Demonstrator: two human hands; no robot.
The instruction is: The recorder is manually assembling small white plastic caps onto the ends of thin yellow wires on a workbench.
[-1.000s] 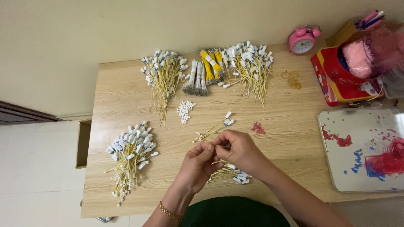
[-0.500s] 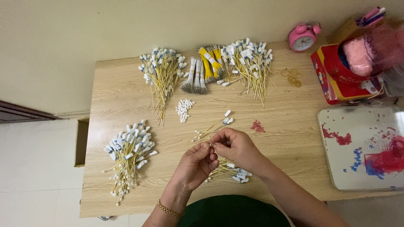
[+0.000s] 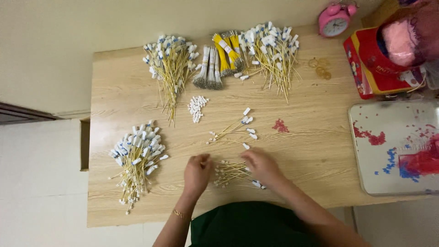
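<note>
Left hand (image 3: 197, 173) and right hand (image 3: 260, 165) lie apart, fingers curled (knuckles up).

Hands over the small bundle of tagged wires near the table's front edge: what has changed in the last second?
The left hand and right hand were pressed together over the small wire bundle, working something thin between the fingertips. They have since moved apart and dropped to the table, one on each side of the bundle. Whether either still has a grip on a wire cannot be told. The larger bundles, the white pieces and the pink clock stayed put.
</note>
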